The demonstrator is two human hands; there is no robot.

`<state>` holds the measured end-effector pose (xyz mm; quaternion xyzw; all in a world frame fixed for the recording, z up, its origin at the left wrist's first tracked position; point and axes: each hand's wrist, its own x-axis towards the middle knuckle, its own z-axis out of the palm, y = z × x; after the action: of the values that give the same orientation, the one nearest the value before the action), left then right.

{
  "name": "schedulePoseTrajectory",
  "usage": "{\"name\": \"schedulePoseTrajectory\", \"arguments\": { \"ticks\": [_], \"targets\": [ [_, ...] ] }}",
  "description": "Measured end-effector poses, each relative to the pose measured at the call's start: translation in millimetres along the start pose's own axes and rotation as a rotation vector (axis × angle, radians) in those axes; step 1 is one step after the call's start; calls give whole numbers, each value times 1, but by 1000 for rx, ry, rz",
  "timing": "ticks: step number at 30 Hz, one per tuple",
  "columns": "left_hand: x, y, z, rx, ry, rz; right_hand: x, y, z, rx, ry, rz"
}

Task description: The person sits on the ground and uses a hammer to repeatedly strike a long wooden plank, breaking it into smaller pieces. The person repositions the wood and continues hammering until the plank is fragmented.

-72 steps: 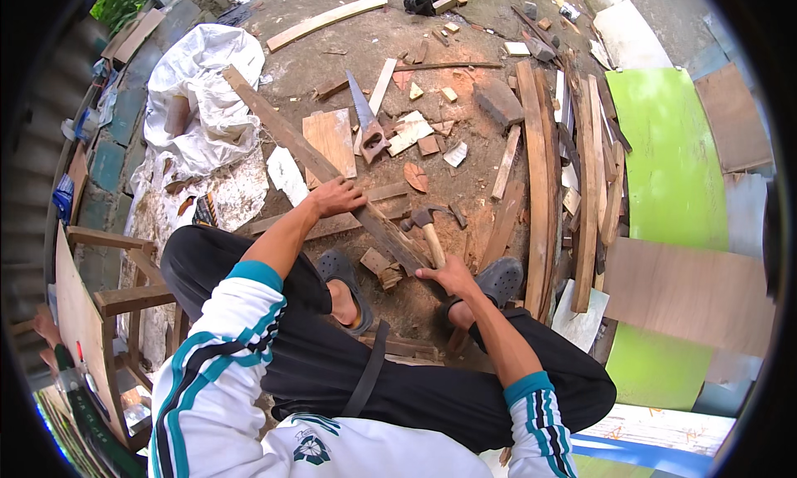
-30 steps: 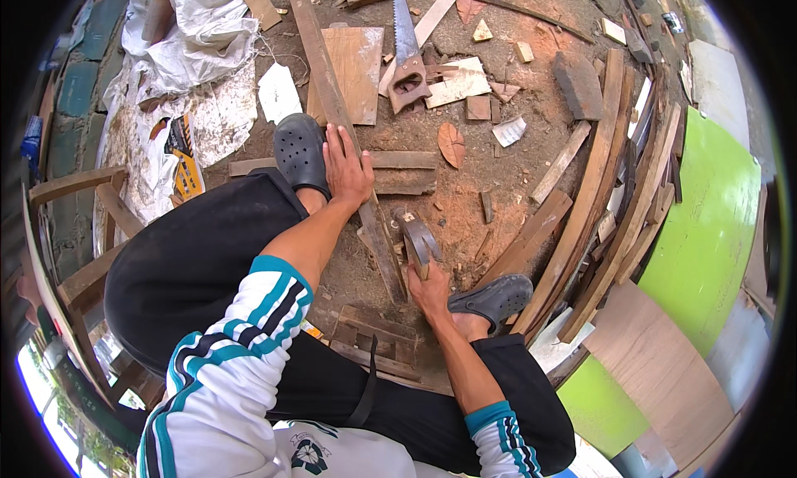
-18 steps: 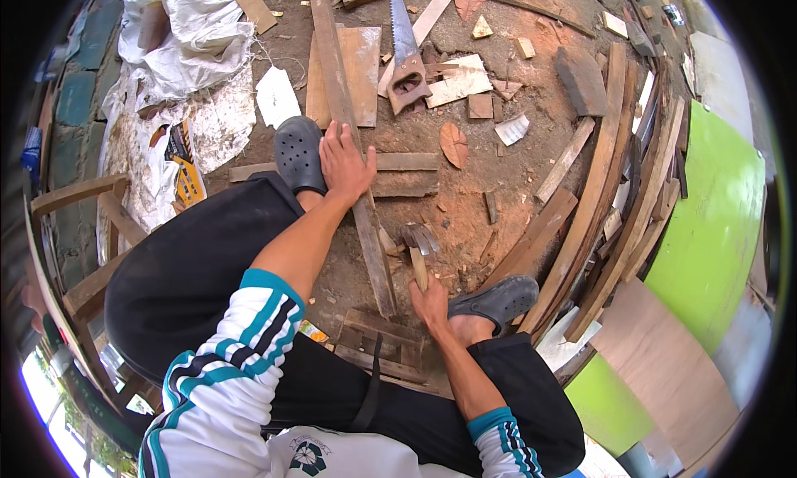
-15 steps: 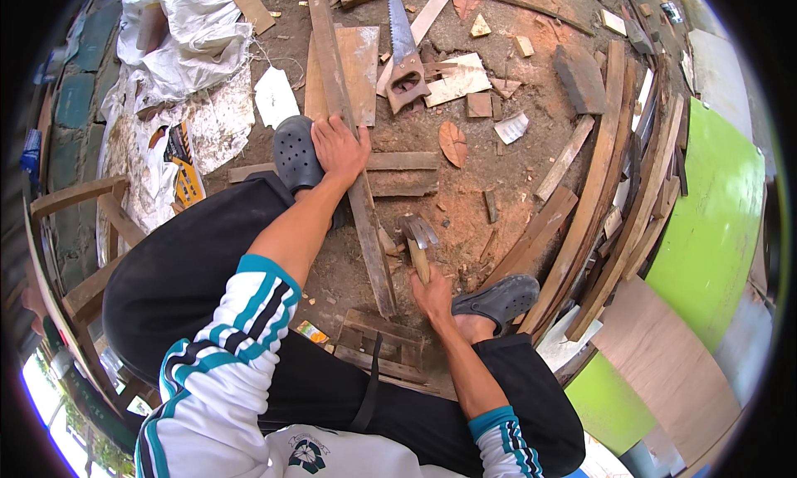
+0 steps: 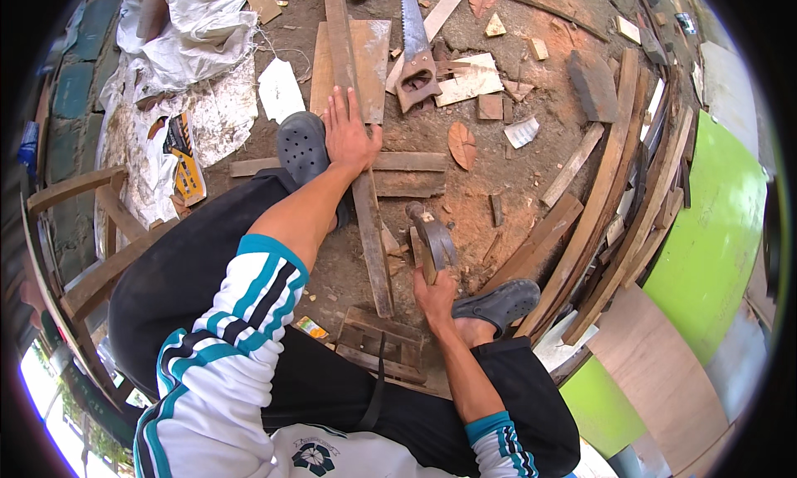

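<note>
- Work position: the long plank (image 5: 368,229) runs lengthwise between the person's feet, passing over the plywood sheet (image 5: 373,71) and the wooden crosspiece (image 5: 413,162). Whether it bears on both cannot be confirmed.
- Left hand (image 5: 349,139): palm down on the plank, fingers extended along the top face and not curled around it. The left shoe (image 5: 303,148) is just beside this hand.
- Right hand (image 5: 435,292): clenched around the handle of the hammer (image 5: 431,231). The hammer is raised clear of the plank, to the right of its near end; the claw faces the person's right.
- Step in hand: judged to be steadying the plank while the hammer is held ready. No nail can be made out on the plank at this scale.
- Next move: likely calls for firm left-hand pressure, a chosen striking or prying point, and the hammer turned so that the correct face meets the wood.
- Caution: keep the left fingers out of the hammer's path. If the plank rests unevenly, it may rock under a blow.
- Adjacent items: the handsaw (image 5: 417,78) lies beyond the crosspiece; the timber stack (image 5: 586,215) lies to the right, near the right shoe (image 5: 501,304).
</note>
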<state>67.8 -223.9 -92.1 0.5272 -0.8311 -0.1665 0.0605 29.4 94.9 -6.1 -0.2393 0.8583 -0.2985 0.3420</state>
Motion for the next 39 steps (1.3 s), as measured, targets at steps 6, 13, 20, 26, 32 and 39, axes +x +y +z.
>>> {"name": "schedulePoseTrajectory", "arguments": {
  "ticks": [6, 13, 20, 26, 32, 39],
  "targets": [
    [-2, 4, -1, 35, -49, 6, 3, 6, 14, -153, -290, 113],
    [1, 4, -12, 172, -137, -13, -16, 6, -2, -86, -137, 85],
    [50, 35, -83, 615, -574, 128, -5, -3, -23, -126, -125, 109],
    [56, 49, -88, 833, -590, 355, -16, 2, -41, -95, -97, 50],
    [87, 32, -92, 580, -637, 386, -32, 26, -1, -86, -202, 44],
    [76, 3, -54, 249, -154, 281, -13, 29, 8, -245, -363, 134]
  ]
}}
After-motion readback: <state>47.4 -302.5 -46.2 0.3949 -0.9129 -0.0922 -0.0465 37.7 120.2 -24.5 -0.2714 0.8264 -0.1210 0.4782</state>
